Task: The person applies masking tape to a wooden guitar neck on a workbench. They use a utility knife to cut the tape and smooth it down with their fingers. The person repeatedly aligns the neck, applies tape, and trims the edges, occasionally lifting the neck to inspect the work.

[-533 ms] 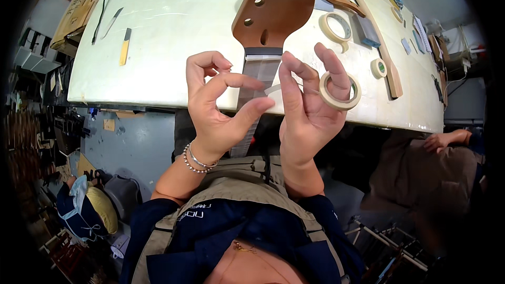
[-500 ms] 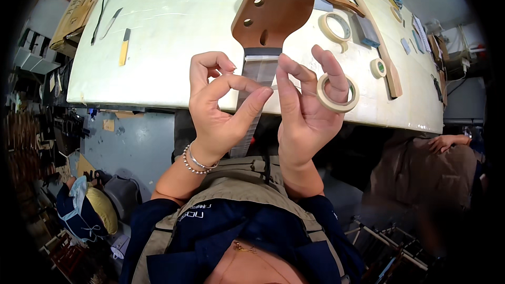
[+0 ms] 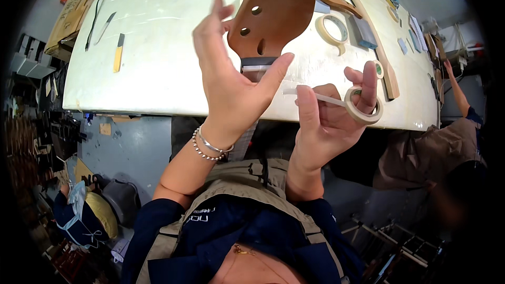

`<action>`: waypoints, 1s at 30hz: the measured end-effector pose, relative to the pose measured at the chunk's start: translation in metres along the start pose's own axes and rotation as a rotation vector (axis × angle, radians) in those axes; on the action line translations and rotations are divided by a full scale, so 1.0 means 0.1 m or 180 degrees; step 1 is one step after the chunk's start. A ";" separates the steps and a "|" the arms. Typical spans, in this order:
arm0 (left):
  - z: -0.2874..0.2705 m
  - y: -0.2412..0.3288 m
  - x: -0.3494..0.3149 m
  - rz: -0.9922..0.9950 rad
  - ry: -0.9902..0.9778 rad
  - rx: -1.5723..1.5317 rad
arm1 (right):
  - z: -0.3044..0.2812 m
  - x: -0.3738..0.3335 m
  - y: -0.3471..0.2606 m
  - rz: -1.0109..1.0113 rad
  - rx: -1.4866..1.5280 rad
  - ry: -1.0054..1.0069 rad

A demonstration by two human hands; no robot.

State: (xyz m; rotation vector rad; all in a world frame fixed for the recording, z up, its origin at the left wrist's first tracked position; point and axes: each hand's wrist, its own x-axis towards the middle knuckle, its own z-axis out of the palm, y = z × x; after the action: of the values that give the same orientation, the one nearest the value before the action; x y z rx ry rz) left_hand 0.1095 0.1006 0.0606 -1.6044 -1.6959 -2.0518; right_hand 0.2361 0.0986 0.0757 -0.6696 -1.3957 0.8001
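A brown guitar neck (image 3: 273, 16) points its drilled headstock away from me, and its fretboard runs back toward my apron. My left hand (image 3: 231, 84) lies across it just below the headstock, thumb and fingers spread apart. The palm hides much of the fretboard; whether it presses on the neck I cannot tell. To the right, my right hand (image 3: 331, 121) carries a roll of masking tape (image 3: 374, 117) hooked on its fingers. A short tape strip (image 3: 329, 99) stretches from the roll past the thumb, its free end sticking out to the left.
On the white table (image 3: 152, 73) lie a yellow-handled cutter (image 3: 118, 55), a thin knife (image 3: 105, 28), a larger tape roll (image 3: 321, 29), a grey block (image 3: 362, 32) and a long wooden piece (image 3: 390, 76). Another person (image 3: 431, 150) is at the right.
My left hand has gone from a pinch near the tape to spread fingers, moving up beside the headstock. My right hand has drawn right and down with the roll and strip.
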 end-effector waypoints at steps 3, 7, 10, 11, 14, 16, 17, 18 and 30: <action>-0.03 -0.02 0.03 -0.0114 -0.0323 -0.0055 | 0.04 0.01 0.02 0.0046 0.0050 -0.0064; -0.31 -0.05 0.13 -0.0594 -0.1052 -0.0793 | 0.14 0.09 0.08 0.0035 0.0004 -0.0234; -0.48 -0.12 0.20 -0.1335 -0.1498 -0.2326 | 0.23 0.16 0.12 -0.0195 -0.0155 -0.0439; -0.49 -0.14 0.20 -0.1308 -0.1460 -0.2416 | 0.29 0.18 0.11 -0.0165 -0.0065 -0.0438; -0.47 -0.15 0.14 -0.1367 -0.1410 -0.2613 | 0.33 0.21 0.11 -0.0111 -0.0368 -0.0519; -0.46 -0.19 0.13 -0.1236 -0.1482 -0.2592 | 0.36 0.21 0.10 -0.0071 -0.0572 -0.0560; -0.46 -0.20 0.13 -0.1192 -0.1497 -0.2610 | 0.33 0.21 0.14 -0.0238 -0.0802 -0.0636; -0.46 -0.22 0.13 -0.1149 -0.1511 -0.2628 | 0.34 0.21 0.14 -0.0241 -0.0861 -0.0636; -0.50 -0.24 0.13 -0.1179 -0.1540 -0.2788 | 0.39 0.21 0.11 -0.0287 -0.0898 -0.0676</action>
State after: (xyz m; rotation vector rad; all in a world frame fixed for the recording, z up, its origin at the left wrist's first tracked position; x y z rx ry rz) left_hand 0.0566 0.0806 0.0587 -2.2979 -1.3100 -3.0801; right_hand 0.1960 0.1200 0.0825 -0.7475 -1.7405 0.6213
